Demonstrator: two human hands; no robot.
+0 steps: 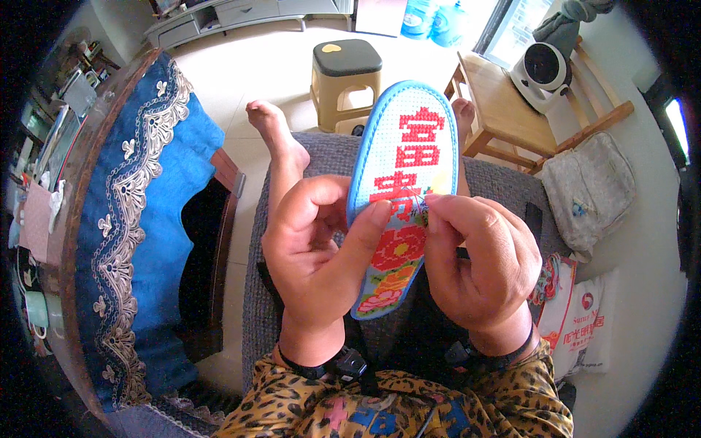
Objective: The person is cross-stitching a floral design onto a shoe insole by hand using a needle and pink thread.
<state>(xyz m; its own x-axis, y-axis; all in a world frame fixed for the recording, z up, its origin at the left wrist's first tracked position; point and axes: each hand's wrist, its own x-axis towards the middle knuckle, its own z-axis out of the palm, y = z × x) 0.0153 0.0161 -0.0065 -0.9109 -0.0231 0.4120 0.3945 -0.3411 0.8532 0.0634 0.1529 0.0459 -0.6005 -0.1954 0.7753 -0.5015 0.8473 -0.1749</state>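
Note:
A cross-stitch shoe insole (402, 191) with a blue bound edge stands nearly upright before me, tilted slightly right. Red stitched characters and, below them, red, orange and pink flowers cover its white mesh. My left hand (328, 246) grips its left edge, the thumb across the front. My right hand (476, 257) is at its right edge, thumb and forefinger pinched together. A thin red thread (417, 196) runs from the stitching to those fingertips; a fine needle there cannot be made out clearly.
A padded grey surface (323, 150) lies under my legs. At the left stands a table with a blue lace-trimmed cloth (170, 219). Ahead is a plastic stool (346, 60); at the right are a wooden chair (504, 104), a grey bag (586, 186) and bundled coloured threads (549, 279).

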